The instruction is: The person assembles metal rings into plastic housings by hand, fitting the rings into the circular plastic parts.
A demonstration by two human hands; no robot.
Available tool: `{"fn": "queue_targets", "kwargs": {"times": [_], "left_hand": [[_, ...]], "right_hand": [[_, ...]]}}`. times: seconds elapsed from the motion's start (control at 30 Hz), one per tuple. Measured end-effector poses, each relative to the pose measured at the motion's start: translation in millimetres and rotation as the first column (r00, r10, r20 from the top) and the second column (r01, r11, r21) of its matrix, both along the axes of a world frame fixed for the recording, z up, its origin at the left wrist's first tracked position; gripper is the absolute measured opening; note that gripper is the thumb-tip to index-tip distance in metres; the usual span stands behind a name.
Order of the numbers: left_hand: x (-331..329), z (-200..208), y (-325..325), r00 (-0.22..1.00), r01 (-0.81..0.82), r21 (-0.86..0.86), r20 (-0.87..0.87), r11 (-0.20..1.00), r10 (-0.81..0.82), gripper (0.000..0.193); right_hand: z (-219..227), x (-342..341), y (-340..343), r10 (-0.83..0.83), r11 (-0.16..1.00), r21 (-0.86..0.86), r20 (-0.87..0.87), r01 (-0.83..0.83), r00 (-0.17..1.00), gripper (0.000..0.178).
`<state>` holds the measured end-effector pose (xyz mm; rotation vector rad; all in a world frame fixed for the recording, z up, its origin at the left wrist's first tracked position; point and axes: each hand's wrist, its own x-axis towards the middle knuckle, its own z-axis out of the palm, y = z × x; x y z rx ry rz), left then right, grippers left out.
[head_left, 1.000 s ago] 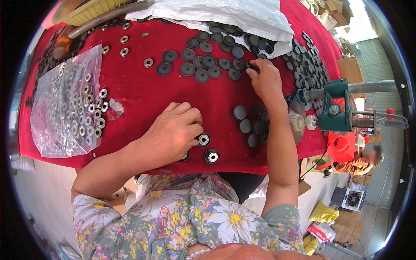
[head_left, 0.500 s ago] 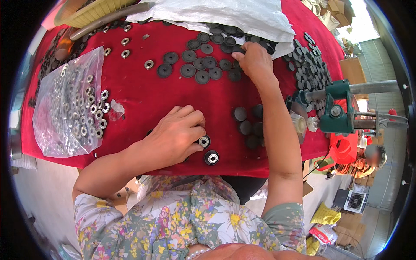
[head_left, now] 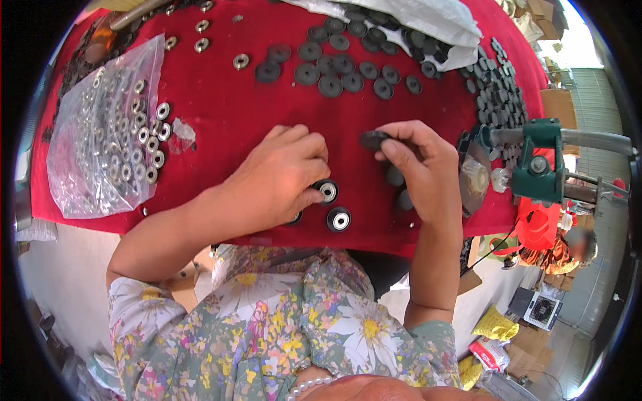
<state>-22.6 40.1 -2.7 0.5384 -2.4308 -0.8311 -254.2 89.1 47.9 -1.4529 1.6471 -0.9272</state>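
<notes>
The right hand (head_left: 428, 164) pinches 1 black disc (head_left: 372, 139) between thumb and fingers, right of middle over the red cloth (head_left: 221, 100). It partly hides dark discs (head_left: 394, 176) behind it. The left hand (head_left: 284, 168) curls beside 2 metal-centred wheels (head_left: 339, 219); from here I can't tell whether it grips anything.

On the tablecloth (head_left: 224, 113), the bag (head_left: 145, 61) lies left of the discs (head_left: 330, 85).
</notes>
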Motion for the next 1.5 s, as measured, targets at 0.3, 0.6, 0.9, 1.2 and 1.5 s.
{"fn": "queue_targets", "kwargs": {"times": [0.3,0.6,0.9,1.2,1.5], "left_hand": [[1.0,1.8,-1.9,0.999,-0.041,0.024,-0.021,0.999,0.041,0.034],[-1.4,-4.3,5.0,1.000,0.006,-0.040,-0.005,0.999,-0.006,0.035],[-2.1,-2.1,5.0,1.000,0.001,-0.039,0.009,0.999,0.000,0.031],[-1.8,-0.9,3.7,0.999,0.011,-0.040,0.035,0.999,-0.010,0.030],[-1.8,-5.1,4.9,1.000,-0.008,-0.078,0.011,0.997,0.008,0.022]], "right_hand": [[-44.9,8.8,27.1,-0.023,0.845,-0.494,-0.414,-0.204,0.910,0.020],[-52.9,22.0,-13.9,0.029,0.802,-0.433,-0.660,-0.412,0.751,0.016],[-41.1,11.5,-77.7,0.136,0.831,-0.287,-0.725,-0.476,0.676,0.027],[-29.8,-29.2,-145.0,-0.088,0.909,-0.363,-0.643,-0.202,0.761,0.015],[-21.8,-12.7,-150.7,0.131,0.976,-0.090,-0.494,-0.200,0.860,0.016]]}}
